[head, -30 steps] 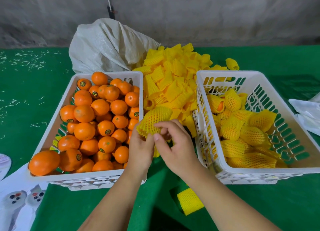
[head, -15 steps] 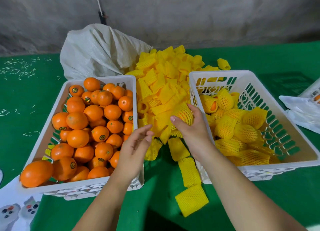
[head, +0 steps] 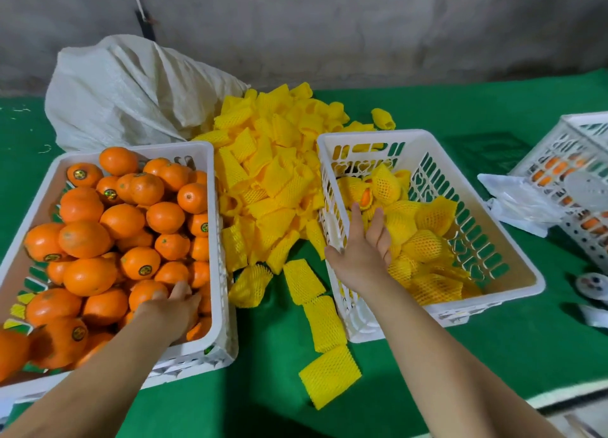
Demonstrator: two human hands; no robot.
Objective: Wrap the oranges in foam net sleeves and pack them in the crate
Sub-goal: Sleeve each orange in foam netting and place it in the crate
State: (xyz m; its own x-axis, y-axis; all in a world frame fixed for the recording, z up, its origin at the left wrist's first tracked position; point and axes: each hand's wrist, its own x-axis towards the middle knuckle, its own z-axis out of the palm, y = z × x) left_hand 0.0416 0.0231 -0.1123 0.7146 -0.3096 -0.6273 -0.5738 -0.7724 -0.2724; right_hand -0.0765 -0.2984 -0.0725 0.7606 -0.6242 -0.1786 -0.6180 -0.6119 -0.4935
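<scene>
A green felt-covered table (head: 427, 355) fills the room's near side, with a crumpled white woven sack (head: 131, 102) slumped at its back edge. On it sit two white slatted plastic crates: the left-hand crate of bare oranges (head: 217, 240), heaped full, and the right-hand packing crate (head: 513, 273), roughly half covered with fruit already in yellow netting. Between them spills a loose pile of yellow foam net sleeves (head: 269, 177), a few strays trailing toward the front edge. A moment ago both hands met over that pile, working a sleeve onto a fruit; then the right one carried it across — now the right hand (head: 362, 250) hovers just inside the packing crate with fingers spread and nothing in them, so that wrapped orange appears to have joined the wrapped oranges (head: 424, 243) below. The left hand (head: 174, 309) has meanwhile dropped into the full crate, fingers curling onto a bare orange (head: 148, 294) — though whether it has a real grip I cannot tell. One cycle done, the next starting.
</scene>
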